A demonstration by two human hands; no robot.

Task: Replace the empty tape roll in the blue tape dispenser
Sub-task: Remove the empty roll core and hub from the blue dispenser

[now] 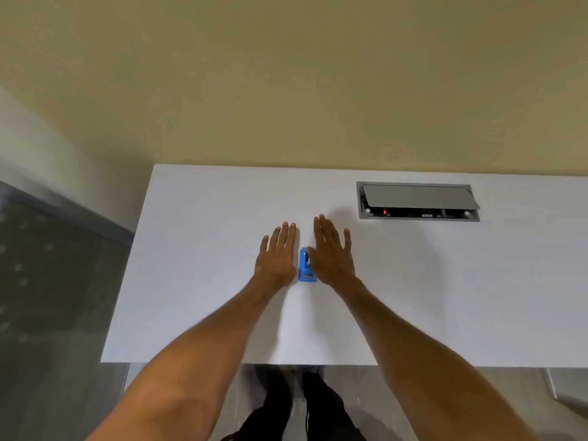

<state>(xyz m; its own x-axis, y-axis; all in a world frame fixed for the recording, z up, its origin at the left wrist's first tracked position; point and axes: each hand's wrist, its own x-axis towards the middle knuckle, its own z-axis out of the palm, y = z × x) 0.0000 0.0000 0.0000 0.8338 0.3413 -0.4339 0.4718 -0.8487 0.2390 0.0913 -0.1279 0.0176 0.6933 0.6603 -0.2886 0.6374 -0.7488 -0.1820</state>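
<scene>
A small blue tape dispenser (306, 267) stands on the white table (197, 249), its cutter end toward me. My left hand (277, 256) lies flat and palm-down just left of it, fingers extended and holding nothing. My right hand (332, 253) is flat on the other side, its thumb edge covering part of the dispenser's right side. Neither hand grips the dispenser. Whatever roll sits inside it is too small and hidden to make out. No spare tape roll is in view.
A grey recessed power box (418, 201) with a raised lid and a red light sits in the table at the back right. A beige wall rises behind the table. The table's left edge drops to dark carpet. My legs show below the near edge.
</scene>
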